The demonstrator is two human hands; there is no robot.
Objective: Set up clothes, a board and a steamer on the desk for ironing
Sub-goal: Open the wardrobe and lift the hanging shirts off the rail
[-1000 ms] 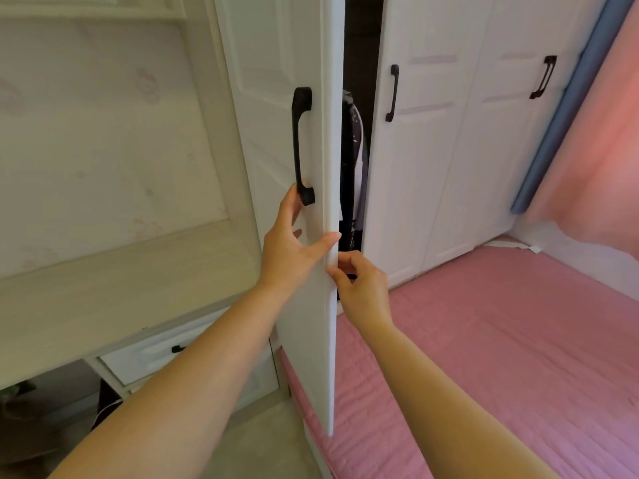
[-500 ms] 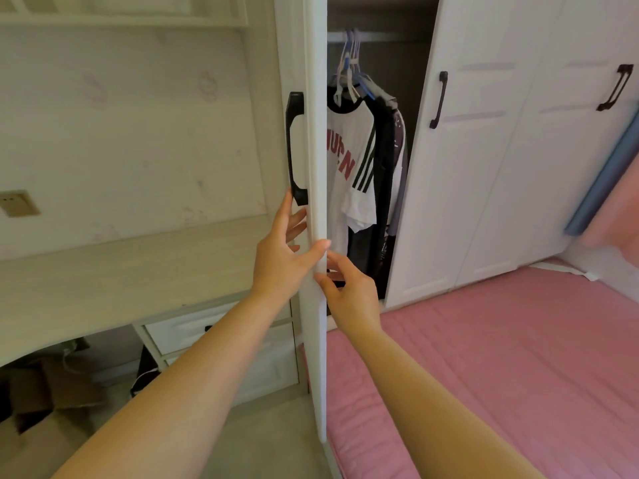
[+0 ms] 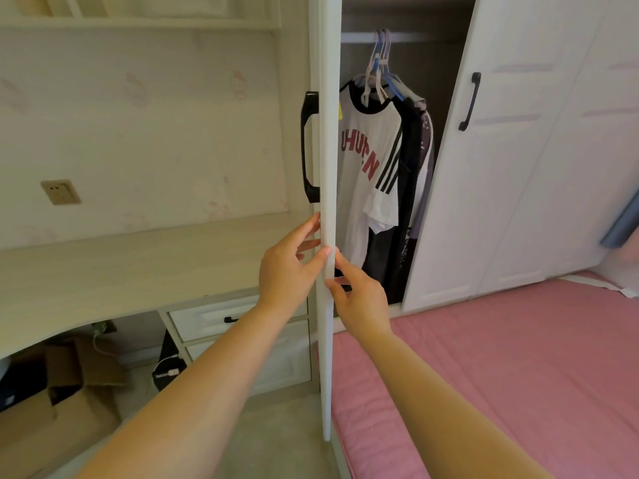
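The wardrobe door [image 3: 327, 202] stands edge-on to us, swung wide, and both hands are on its lower edge: the left hand [image 3: 287, 267] lies against the outer face with its fingers fairly straight and its thumb hooked over the edge, while the right hand [image 3: 359, 299] pinches the same edge from the inner side, thumb and fingers curled onto it just below the left thumb. The black door handle [image 3: 308, 146] sits above the left hand, untouched. Inside the open wardrobe the clothes hang from a rail on pale hangers [image 3: 380, 63]: at the front a white T-shirt [image 3: 366, 160] with a black collar, red letters and black stripes on the sleeve, and behind it darker garments [image 3: 411, 188] pressed close together. The pale wooden desk [image 3: 138, 267] runs off to the left of the door, with a white drawer [image 3: 214, 316] below it and cardboard boxes [image 3: 52, 409] on the floor underneath. A wall socket [image 3: 60, 191] sits above the desk. To the right a pink bed cover [image 3: 501, 357] reaches up to the closed wardrobe doors [image 3: 511, 167]
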